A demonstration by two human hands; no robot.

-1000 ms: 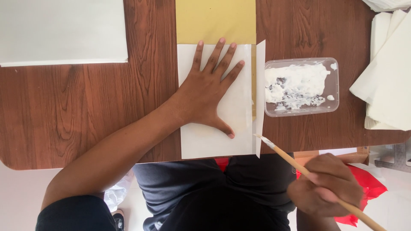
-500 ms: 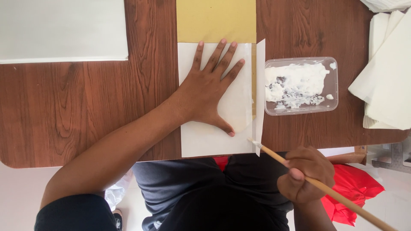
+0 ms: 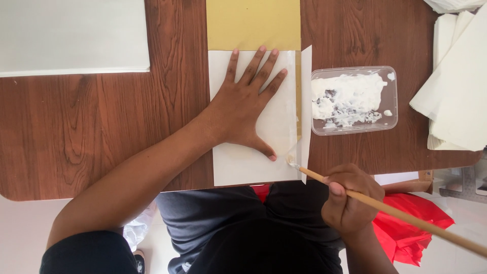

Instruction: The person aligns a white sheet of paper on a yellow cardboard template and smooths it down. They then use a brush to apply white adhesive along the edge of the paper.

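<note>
My left hand (image 3: 247, 104) lies flat, fingers spread, on a white sheet of paper (image 3: 238, 167) that overlaps a yellow-gold sheet (image 3: 252, 24) on the wooden table (image 3: 101, 127). My right hand (image 3: 350, 199) grips a long wooden-handled brush (image 3: 385, 207). Its bristle tip (image 3: 291, 162) touches the right edge of the white sheet, close to my left thumb. A narrow folded flap of the white sheet (image 3: 306, 101) stands along that edge.
A clear plastic tray of white paste (image 3: 353, 99) sits just right of the paper. A stack of cream paper sheets (image 3: 459, 86) lies at the far right. A white board (image 3: 71, 35) is at the top left. Red plastic (image 3: 411, 223) hangs below the table edge.
My right hand has moved left and up, bringing the brush tip from below the sheet's corner onto its right edge. My left hand stays pressed on the paper.
</note>
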